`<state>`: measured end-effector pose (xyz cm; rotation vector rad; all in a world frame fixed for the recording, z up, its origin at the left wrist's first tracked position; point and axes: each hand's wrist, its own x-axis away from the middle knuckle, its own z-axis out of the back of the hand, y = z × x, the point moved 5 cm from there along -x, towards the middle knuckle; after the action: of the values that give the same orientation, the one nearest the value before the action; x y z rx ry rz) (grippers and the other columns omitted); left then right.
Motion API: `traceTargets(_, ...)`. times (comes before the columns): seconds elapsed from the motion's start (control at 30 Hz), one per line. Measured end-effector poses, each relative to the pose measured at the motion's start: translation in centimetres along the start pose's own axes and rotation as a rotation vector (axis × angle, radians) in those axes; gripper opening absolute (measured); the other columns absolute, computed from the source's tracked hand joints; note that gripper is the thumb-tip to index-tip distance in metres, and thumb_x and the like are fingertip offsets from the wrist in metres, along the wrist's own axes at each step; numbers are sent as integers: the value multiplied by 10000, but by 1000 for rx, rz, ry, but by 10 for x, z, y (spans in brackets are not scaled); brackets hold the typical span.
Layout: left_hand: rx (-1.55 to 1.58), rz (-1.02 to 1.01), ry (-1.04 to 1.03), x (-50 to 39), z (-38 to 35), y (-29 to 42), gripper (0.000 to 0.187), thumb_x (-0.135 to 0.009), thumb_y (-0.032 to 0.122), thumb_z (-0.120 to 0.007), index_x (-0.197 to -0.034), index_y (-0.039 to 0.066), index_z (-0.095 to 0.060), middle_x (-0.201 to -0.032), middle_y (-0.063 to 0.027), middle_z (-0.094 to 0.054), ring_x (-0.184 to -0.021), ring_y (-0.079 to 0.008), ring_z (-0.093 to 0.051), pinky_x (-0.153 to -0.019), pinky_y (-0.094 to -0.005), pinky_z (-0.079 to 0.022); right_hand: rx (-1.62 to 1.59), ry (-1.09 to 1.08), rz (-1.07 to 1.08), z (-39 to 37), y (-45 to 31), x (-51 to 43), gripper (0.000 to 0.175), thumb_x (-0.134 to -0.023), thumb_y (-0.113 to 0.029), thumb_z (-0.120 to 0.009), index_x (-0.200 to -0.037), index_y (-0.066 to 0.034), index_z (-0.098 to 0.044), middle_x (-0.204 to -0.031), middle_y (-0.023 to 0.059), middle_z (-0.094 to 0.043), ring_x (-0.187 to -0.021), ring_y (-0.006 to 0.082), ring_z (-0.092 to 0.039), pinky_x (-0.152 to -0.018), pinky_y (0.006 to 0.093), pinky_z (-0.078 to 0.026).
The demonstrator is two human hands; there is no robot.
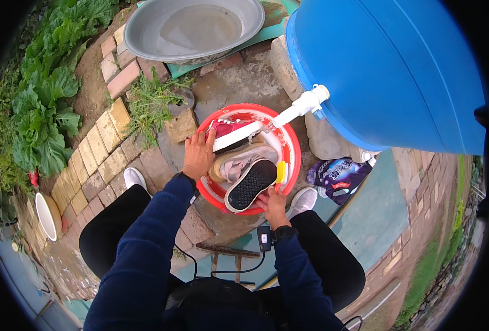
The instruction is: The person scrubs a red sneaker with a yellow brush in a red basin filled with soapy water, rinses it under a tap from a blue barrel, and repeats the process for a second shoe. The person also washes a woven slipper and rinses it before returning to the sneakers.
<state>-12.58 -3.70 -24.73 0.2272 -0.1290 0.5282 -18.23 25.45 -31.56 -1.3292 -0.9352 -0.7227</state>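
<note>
My left hand (pixel 199 153) grips the heel or toe end of a red shoe (pixel 230 127) with a white sole edge, tipped on its side. Water runs onto it from the white tap (pixel 302 105). My right hand (pixel 273 205) holds a scrub brush (pixel 281 171) with a yellow head and white bristles; its fingers are also close to a shoe with a black patterned sole (pixel 250 186), which lies sole up. Between them is a pale shoe (pixel 244 159) with a tan sole. All sit in a red plastic basin (pixel 296 155) with suds along its inner wall.
A large blue barrel (pixel 385 74) rests on stones, carrying the tap. Beyond the basin stands a grey tub (pixel 145 37) with water. A purple detergent bag (pixel 339 178) lies right, a cream bowl (pixel 48 215) left. A brick (pixel 181 125) touches or nearly touches the basin.
</note>
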Motion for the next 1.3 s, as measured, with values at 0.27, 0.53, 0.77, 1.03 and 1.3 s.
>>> traceTargets(0.27,177,59,-125,32,-35,-10,753,-837,351,-680,-1387,-82,-403,-1036,-223,-664,-1024,-348,-612,-956,-416,-432,101,87,24,-4,3,-17,167,-993,-200,-546,-1079,-64,-591,-901,35,-629,-778,186,-632,-679,360,-538)
traceTargets(0.53,387,431,-327,55,-23,-30,726,-832,371,-674,-1413,25,-412,-1221,-264,-606,-1187,-379,-561,-1005,-479,-432,296,11,117,-20,-25,-39,172,-964,-208,-595,-1004,-57,-668,-812,31,-633,-752,129,-628,-573,318,-514)
traceTargets(0.77,306,265,-248,74,25,-7,546,-845,343,-663,-1317,89,-553,-1355,-198,-541,-1250,-348,-520,-998,-548,-428,546,-73,290,-16,-51,15,123,-957,-181,-603,-978,-72,-654,-800,15,-637,-673,100,-625,-529,281,-501)
traceTargets(1.03,583,-34,25,88,121,2,198,-920,205,-575,-908,32,-671,-819,-151,-702,-789,-392,-667,-735,-431,-544,1021,-288,668,-27,-123,110,177,-892,-210,-655,-932,-38,-639,-741,62,-616,-635,150,-573,-590,329,-456)
traceTargets(1.3,1533,229,-150,110,158,-4,404,-1052,333,-440,-846,40,-625,-802,-71,-680,-763,-185,-657,-686,-335,-529,924,-425,528,-17,-160,214,290,-958,-333,-612,-1043,-62,-667,-753,-38,-559,-612,73,-484,-544,245,-421)
